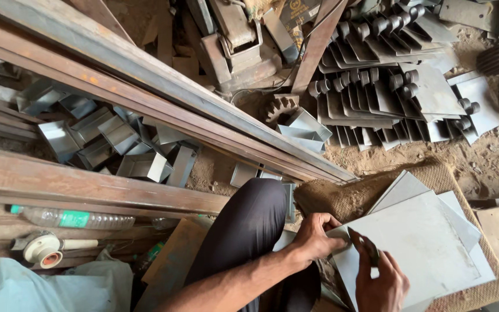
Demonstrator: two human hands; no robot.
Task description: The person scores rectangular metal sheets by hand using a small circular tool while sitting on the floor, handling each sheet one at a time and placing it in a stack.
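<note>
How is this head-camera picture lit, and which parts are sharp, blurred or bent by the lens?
Head view: soft, even daylight, no hard shadows or glare; the grey metal sheet and both hands, left hand and right hand, are fairly sharp; the rusty steel beams bow slightly toward the frame edges, a wide-lens effect.

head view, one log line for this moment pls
left hand: grips corner of grey metal sheet | right hand: holds small dark tool on sheet | sheet stack on burlap | knee raised
</note>
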